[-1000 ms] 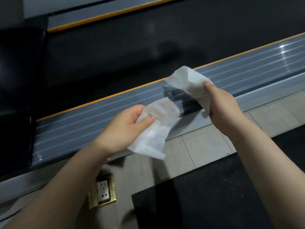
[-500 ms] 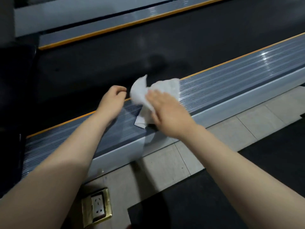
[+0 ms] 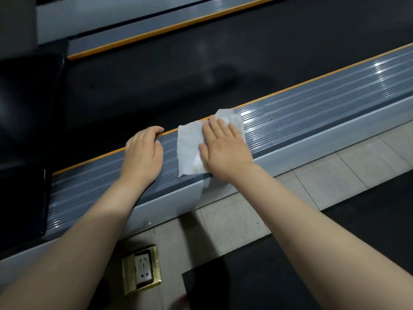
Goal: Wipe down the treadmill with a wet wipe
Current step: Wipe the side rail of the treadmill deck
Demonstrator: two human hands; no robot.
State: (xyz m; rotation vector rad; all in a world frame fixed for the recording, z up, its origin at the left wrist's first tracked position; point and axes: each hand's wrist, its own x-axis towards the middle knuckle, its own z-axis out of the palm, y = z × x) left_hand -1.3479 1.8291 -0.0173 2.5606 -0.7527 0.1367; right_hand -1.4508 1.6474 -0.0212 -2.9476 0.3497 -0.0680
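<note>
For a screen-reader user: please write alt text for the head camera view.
The right hand presses a white wet wipe flat on the treadmill's ribbed grey side rail, while the left hand rests on the rail beside it.

The wet wipe (image 3: pixel 190 148) is showing plain white against the grey side rail (image 3: pixel 312 117), which is carrying fine lengthwise ridges and an orange strip (image 3: pixel 290 91) along its inner edge. The running belt (image 3: pixel 178 70) is looking flat black. The floor tiles (image 3: pixel 324 177) are reading pale beige, the floor socket (image 3: pixel 142 269) brass-framed with a grey-white face.
</note>
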